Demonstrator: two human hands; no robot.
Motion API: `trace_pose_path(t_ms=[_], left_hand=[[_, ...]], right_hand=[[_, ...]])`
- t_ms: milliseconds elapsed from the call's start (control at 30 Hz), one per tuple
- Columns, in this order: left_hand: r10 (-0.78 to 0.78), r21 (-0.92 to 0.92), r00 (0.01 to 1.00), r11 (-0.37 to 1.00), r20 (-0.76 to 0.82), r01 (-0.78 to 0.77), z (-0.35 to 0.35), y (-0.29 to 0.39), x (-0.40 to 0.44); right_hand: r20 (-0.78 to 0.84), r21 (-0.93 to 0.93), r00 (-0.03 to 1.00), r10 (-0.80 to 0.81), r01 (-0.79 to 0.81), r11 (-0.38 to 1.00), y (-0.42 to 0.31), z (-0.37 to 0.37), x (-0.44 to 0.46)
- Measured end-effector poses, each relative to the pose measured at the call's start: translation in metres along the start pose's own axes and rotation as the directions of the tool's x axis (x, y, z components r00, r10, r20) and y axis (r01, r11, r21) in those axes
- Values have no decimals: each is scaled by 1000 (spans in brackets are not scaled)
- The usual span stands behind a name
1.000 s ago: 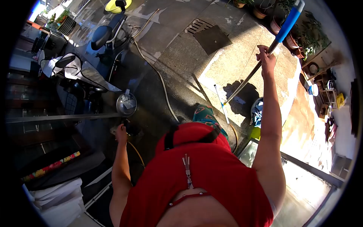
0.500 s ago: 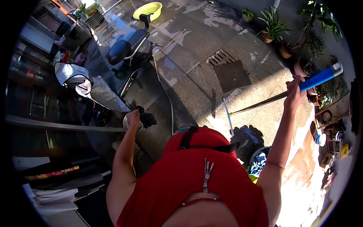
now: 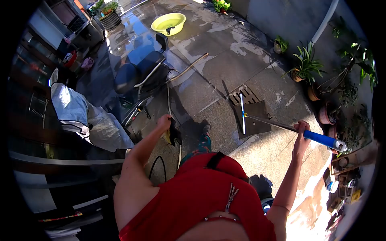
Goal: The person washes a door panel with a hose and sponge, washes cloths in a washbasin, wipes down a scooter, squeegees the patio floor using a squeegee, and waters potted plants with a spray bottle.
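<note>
My right hand (image 3: 301, 131) is closed round the pole of a long-handled squeegee (image 3: 277, 124), just below its thick blue grip. The squeegee's thin white blade (image 3: 243, 116) is over the floor by the drain grate (image 3: 241, 95) and a dark square cover (image 3: 255, 120). My left hand (image 3: 164, 121) is closed beside the parked scooter. A black and yellow object (image 3: 173, 135) hangs at its fingers; its kind is not clear.
A scooter (image 3: 148, 66) and a silver cover (image 3: 86, 110) stand at left. Beyond is a yellow basin (image 3: 177, 20) holding water. Potted plants (image 3: 304, 66) line the right wall. A hose (image 3: 169, 100) runs along the wet paving.
I have moved forward across the paving. The squeegee blade has shifted from bright floor to the drain area. My left hand has moved away from the railing, past the scooter.
</note>
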State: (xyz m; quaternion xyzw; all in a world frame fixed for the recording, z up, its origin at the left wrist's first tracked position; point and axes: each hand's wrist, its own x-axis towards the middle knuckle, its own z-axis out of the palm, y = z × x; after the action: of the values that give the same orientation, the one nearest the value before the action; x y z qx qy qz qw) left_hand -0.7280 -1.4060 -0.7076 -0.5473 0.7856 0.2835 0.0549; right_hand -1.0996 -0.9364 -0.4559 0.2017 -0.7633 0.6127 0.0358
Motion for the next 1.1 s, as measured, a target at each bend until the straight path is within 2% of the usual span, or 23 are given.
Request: trace_pose_path(t_ms=[33, 67, 100, 133, 167, 200, 233, 267, 300, 333, 400, 433, 500, 533, 567, 633, 700, 800, 867, 900, 967, 1067, 1100], left_hand=[[-6, -27, 1000, 1000, 12, 6, -10, 15, 46], [-90, -151, 995, 984, 33, 94, -25, 32, 95], [-132, -309, 991, 943, -8, 123, -50, 58, 136], [-81, -239, 976, 970, -201, 31, -82, 85, 180], [-127, -361, 962, 932, -243, 32, -129, 120, 224], [-61, -433, 921, 893, -385, -122, -172, 134, 296], [-182, -596, 882, 792, -435, -131, -236, 172, 342], [-194, -542, 811, 822, -553, -173, -307, 213, 362], [-142, -600, 805, 742, -576, -299, -370, 250, 368], [-79, -790, 895, 509, -439, -343, -416, 282, 369], [74, -910, 959, 302, -275, -285, -472, 304, 431], [44, -934, 967, 250, -252, -255, -475, 323, 441], [129, -893, 970, 382, -205, -239, -446, 356, 431], [169, -838, 976, 505, -138, -206, -420, 364, 441], [200, -762, 978, 624, -60, -174, -379, 366, 460], [213, -536, 977, 825, 0, -180, -278, 371, 461], [403, -258, 913, 890, 64, -375, -156, 355, 462], [560, -296, 729, 828, 393, -476, 7, 349, 388], [628, -342, 561, 772, 540, -536, 57, 367, 297], [621, -392, 461, 772, 634, -501, 64, 381, 249], [675, -259, 319, 609, 666, -749, 96, 404, 181], [800, -297, 126, 358, 587, -885, 139, 425, 108], [862, -336, 104, 301, 497, -892, 152, 428, 88]], right_hand=[[-3, -129, 1000, 19, -19, 992, 9, 18, 14], [6, -223, 998, 60, -57, 973, 19, 36, 29], [25, -351, 1000, -15, 23, 936, 33, 53, 45], [69, -422, 996, -49, 74, 904, 35, 70, 59], [107, -484, 991, -82, 124, 866, 36, 89, 72], [88, -496, 996, -22, 63, 866, 39, 102, 84], [66, -508, 997, 39, 0, 861, 43, 112, 93], [58, -494, 996, 66, -29, 869, 43, 121, 102], [55, -418, 988, 141, -106, 902, 35, 130, 107], [78, -469, 988, 133, -82, 879, 39, 133, 110], [124, -534, 984, 130, -44, 844, 35, 142, 118], [108, -534, 984, 145, -65, 843, 36, 145, 118], [169, -611, 983, 77, 43, 790, 29, 152, 121], [202, -667, 979, 6, 133, 733, 29, 155, 123], [134, -644, 976, 174, -48, 764, 19, 160, 126], [9, -558, 861, 509, -418, 717, -5, 173, 136], [-4, -455, 896, 443, -396, 797, 3, 176, 140], [-76, -389, 887, 455, -446, 806, -3, 172, 148], [-123, -322, 877, 464, -477, 818, -12, 162, 152], [-139, -279, 856, 498, -516, 810, -16, 155, 153], [-132, -201, 834, 536, -552, 809, -15, 139, 147], [-80, -112, 839, 538, -544, 832, -6, 113, 129], [-74, -93, 831, 551, -556, 826, -4, 103, 124]])
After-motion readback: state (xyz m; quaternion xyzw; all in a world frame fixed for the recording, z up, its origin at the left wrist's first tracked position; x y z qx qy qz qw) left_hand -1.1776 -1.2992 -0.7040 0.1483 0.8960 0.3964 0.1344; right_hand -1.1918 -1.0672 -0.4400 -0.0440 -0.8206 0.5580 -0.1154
